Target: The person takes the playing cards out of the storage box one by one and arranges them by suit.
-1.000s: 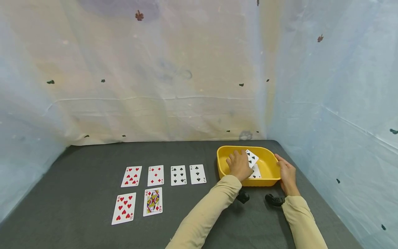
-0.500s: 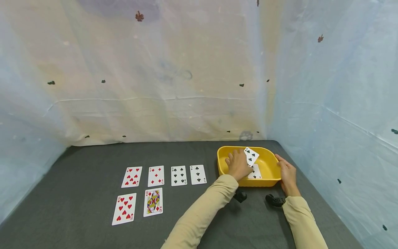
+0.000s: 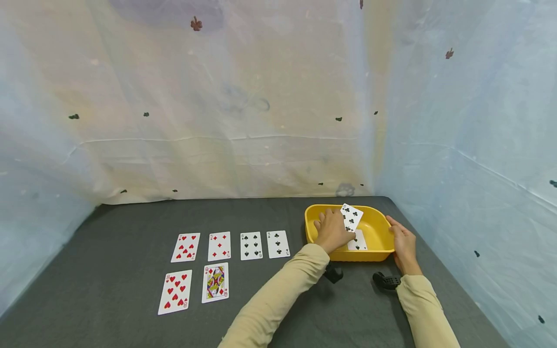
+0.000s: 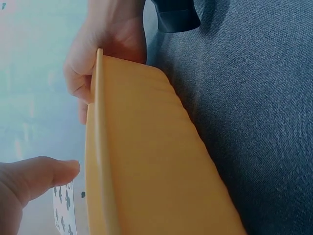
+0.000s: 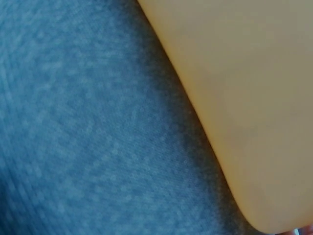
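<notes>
In the head view, my left hand reaches over the near rim of a yellow tray. It holds a clubs playing card at a tilt; the grip is partly hidden behind the hand. A second black-suit card lies in the tray, partly covered by the hand. My right hand grips the tray's right end, thumb at the rim. The left wrist view shows the left thumb over the card, and the right hand on the tray's end.
Left of the tray, face-up cards lie in two rows on the dark grey table: the upper has a six of spades, the lower a queen of diamonds. Pale sheeting hangs behind and at both sides.
The left hand has shifted slightly left, and the card in it has risen a little and turned more into view. The right hand stays on the tray.
</notes>
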The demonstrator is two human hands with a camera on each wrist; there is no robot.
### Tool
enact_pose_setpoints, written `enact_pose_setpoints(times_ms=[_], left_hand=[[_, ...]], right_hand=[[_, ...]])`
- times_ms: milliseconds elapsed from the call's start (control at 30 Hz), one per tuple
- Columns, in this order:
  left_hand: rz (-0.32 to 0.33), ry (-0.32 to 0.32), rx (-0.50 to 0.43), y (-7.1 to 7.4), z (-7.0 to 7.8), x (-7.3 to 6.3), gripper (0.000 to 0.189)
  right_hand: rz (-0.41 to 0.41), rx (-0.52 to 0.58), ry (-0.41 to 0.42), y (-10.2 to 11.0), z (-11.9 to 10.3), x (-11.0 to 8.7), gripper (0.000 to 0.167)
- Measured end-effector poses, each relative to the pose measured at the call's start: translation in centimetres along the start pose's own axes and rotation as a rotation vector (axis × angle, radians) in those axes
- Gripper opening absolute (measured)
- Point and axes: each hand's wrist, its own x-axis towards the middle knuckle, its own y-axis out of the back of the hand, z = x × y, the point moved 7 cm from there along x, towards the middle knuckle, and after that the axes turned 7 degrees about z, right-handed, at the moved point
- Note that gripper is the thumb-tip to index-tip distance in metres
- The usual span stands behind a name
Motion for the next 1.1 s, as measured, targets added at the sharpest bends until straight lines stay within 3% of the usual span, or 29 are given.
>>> enact_pose_setpoints(times_ms=[433,667,833,1100], left_hand=[[0.002,-0.078,-0.039,1.5,-0.2,-0.1,0.046],[0.014,-0.111,-0.025,2.4,-0.5,0.0,0.049],[0.045,-0.176,0.016,3.4,-0.5,-0.1,0.048],[0.043,-0.11,0.027,4.6,-1.3,-0.4,0.046]], right_hand=[[-0.011,0.016,-0.002,0.0,-0.1,-0.2,0.045],[-0.014,0.028,-0.019,-0.1,0.0,-0.2,0.045],[-0.013,0.033,-0.016,-0.1,0.0,-0.1,0.045],[-0.019,0.053,-0.031,-0.1,0.1,0.0,0.045]])
